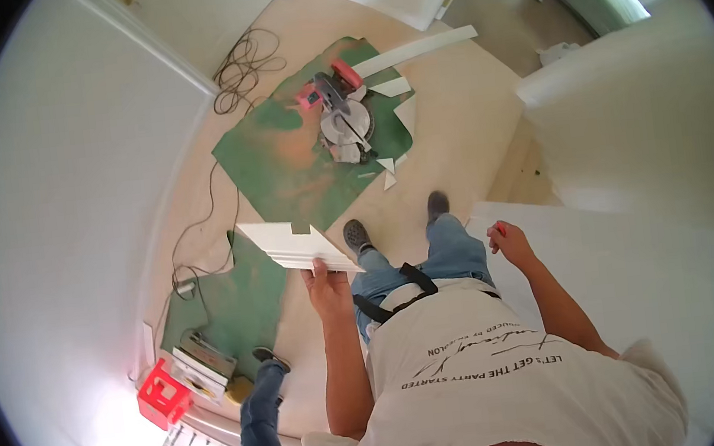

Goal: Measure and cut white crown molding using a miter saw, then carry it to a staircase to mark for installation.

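Note:
My left hand (pixel 327 289) grips a white moulded board (pixel 290 246) with angled ends and a small rectangular notch in its upper edge, held at waist height over the floor. My right hand (pixel 509 243) is closed on a small red object (pixel 500 230), too small to identify, out to the right by my thigh. Ahead on a green floor sheet (pixel 262 146) stands a mitre saw (pixel 337 112) with red and grey parts, with white offcuts (pixel 386 168) around it and a long white strip (pixel 430 45) behind it.
Cables (pixel 241 70) run along the left wall. At lower left are a red plastic stool (pixel 163 391), stacked materials (pixel 202 365) and another person (pixel 260 420) in jeans. A white surface (pixel 624 282) spreads at right. A doorway (pixel 483 14) opens at the back right.

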Demonstrator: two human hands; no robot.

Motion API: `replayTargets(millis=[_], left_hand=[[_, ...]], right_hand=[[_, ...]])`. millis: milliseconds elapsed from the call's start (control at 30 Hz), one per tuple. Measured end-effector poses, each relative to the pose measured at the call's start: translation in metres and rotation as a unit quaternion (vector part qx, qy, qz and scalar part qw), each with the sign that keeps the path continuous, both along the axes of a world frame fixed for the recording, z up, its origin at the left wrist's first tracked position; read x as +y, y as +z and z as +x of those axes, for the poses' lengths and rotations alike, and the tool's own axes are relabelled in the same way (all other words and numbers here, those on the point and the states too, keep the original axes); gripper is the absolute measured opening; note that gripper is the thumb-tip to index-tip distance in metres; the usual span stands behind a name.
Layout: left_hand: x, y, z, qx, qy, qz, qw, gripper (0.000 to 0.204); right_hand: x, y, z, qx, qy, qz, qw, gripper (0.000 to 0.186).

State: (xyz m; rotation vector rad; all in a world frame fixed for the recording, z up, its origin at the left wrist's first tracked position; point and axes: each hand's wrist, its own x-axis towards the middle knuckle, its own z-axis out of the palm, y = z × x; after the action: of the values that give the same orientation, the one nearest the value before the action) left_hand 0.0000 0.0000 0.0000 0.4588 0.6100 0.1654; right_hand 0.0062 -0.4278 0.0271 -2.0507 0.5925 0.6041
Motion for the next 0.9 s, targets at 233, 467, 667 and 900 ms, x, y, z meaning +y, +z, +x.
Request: replayTargets(millis=[233,467,667,900], left_hand=[[-0.057,-0.003,0.029,0.046,0.110,0.106,0.987,0.051],[-0.130,0.043,-0.027,0.363,0.053,0.416,0.832,0.008],[-0.200,0.052,-0.007,0.474,-0.036,0.464,0.747,0.028],[-0.187,-0.043,0.006,0.417,-0.169,0.635,0.628,0.042]], right_hand=[[-0.093,-0.017,0.160,0.016,0.131,-0.046,0.990,0.030],[-0.213,-0.121,0.301,0.047,0.183,0.081,0.979,0.020],[-0.283,-0.112,0.408,0.107,0.225,-0.057,0.967,0.021],[-0.215,-0.126,0.454,0.023,0.459,-0.137,0.878,0.028]])
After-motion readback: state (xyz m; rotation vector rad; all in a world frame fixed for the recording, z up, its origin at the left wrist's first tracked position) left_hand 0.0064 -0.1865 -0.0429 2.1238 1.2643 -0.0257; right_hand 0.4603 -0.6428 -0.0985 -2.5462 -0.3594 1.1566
